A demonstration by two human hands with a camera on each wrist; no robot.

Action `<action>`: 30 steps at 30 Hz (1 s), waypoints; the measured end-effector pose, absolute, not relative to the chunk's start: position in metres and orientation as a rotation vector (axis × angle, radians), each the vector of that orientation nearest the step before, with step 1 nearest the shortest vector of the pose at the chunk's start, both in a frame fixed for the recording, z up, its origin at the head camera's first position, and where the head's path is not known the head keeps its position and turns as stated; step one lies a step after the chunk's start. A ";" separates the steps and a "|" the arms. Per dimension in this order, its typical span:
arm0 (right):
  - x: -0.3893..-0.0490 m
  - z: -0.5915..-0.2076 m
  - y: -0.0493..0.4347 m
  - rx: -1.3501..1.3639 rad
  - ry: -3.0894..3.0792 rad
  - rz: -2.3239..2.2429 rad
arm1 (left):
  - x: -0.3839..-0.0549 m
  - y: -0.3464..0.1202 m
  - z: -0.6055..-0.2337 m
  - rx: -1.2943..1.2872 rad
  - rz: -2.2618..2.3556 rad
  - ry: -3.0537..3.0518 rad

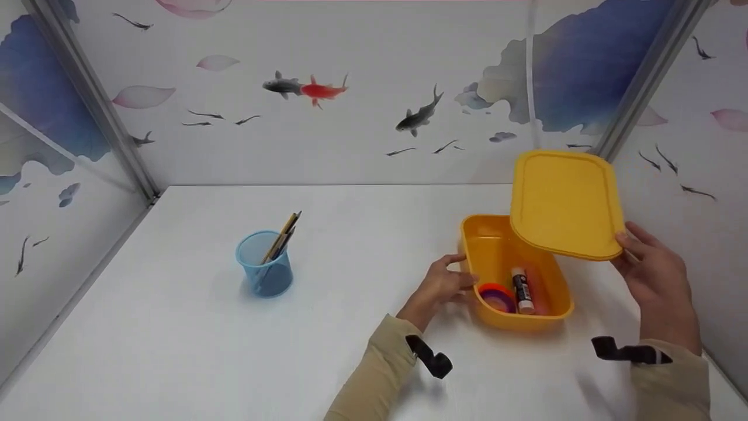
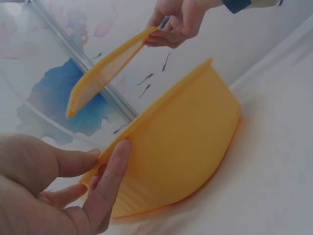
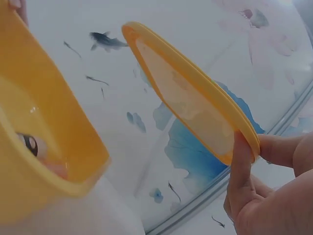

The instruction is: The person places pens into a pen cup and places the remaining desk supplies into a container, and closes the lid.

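Observation:
A yellow plastic box (image 1: 488, 257) stands uncovered on the table at the right. At its left side my left hand (image 1: 438, 286) grips the rim, thumb and fingers at the wall, as the left wrist view also shows. My right hand (image 1: 657, 269) pinches the near right corner of a flat yellow lid (image 1: 567, 204), held tilted above the box's far right part. Inside the box lie a glue stick (image 1: 522, 291), an orange and purple ring like a tape roll (image 1: 497, 297), and a reddish item (image 1: 539, 295) whose kind is unclear. The lid hides the box's far right corner.
A blue translucent cup (image 1: 266, 275) with several pencils (image 1: 283, 237) stands left of the middle on the white table (image 1: 175, 327). Walls printed with fish and leaves enclose the back and sides. The right wall (image 1: 713, 245) is close to my right hand.

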State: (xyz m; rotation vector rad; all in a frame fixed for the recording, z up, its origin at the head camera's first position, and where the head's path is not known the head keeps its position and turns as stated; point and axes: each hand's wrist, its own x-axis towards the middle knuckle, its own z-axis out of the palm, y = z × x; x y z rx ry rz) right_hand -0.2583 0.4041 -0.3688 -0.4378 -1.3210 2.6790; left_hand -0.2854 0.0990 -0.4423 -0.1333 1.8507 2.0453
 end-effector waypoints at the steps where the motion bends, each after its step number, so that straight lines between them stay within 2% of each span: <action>1: -0.259 -0.368 0.401 -0.414 -1.365 2.691 | -0.285 0.099 -0.442 -0.135 2.040 1.854; 14: -0.264 -0.366 0.384 -0.261 -1.832 2.694 | -0.285 0.098 -0.438 -0.146 2.039 1.919; 24: -0.265 -0.368 0.377 -0.105 -2.173 2.533 | -0.294 0.096 -0.432 -0.192 2.313 1.913; 30: -0.264 -0.366 0.375 -0.017 -2.263 2.500 | -0.292 0.094 -0.422 -0.124 2.452 1.749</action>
